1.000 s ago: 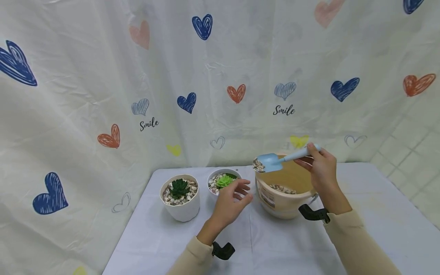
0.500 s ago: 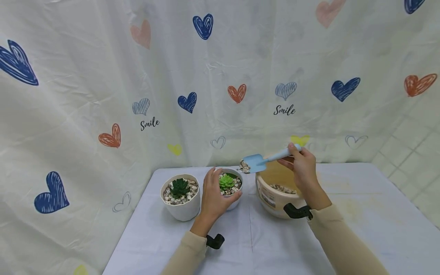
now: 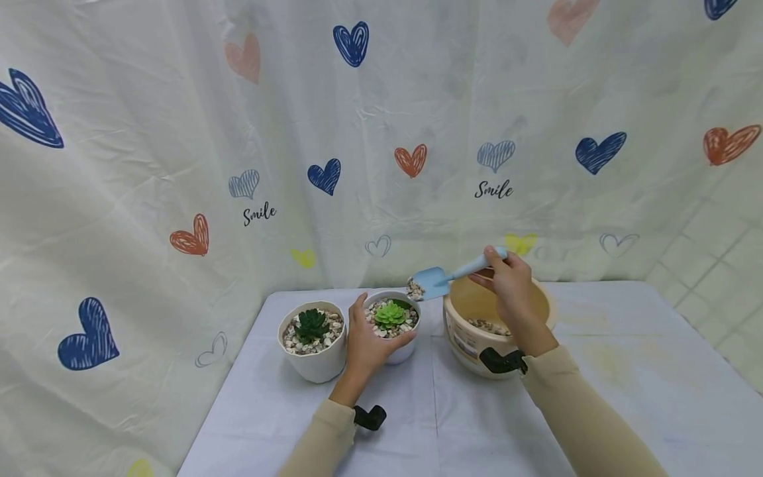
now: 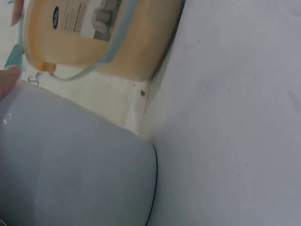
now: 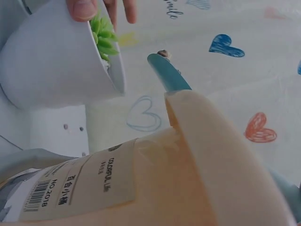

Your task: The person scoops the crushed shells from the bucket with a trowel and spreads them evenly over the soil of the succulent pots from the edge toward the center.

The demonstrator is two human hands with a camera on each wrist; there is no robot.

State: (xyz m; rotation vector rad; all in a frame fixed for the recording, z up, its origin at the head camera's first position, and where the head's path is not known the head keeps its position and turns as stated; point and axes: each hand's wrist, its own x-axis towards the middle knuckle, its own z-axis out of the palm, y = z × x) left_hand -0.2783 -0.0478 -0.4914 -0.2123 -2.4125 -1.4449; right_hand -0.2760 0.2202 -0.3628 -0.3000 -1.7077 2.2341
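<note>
My right hand (image 3: 514, 291) pinches the handle of a light blue hand trowel (image 3: 432, 281), which slopes down to the left. Pebbles (image 3: 414, 289) lie at its tip, held above the right rim of a small white flowerpot (image 3: 402, 354). In that pot a bright green succulent (image 3: 390, 313) stands among pebbles. My left hand (image 3: 365, 348) holds this pot, fingers round its left side and thumb on the near rim; the thumb (image 5: 84, 9) shows against the rim in the right wrist view. The pot's wall (image 4: 80, 155) fills the left wrist view's lower left.
A beige bucket (image 3: 461, 364) with a few pebbles (image 3: 490, 327) inside stands right of the pot, under my right forearm. Left of my left hand is another white flowerpot (image 3: 316, 368) with a dark green succulent (image 3: 311, 326). A heart-patterned curtain (image 3: 441, 218) hangs behind the table.
My left hand has moved left and taken hold of the small pot. My right hand has carried the trowel and its pebbles left, from over the bucket to the pot's rim.
</note>
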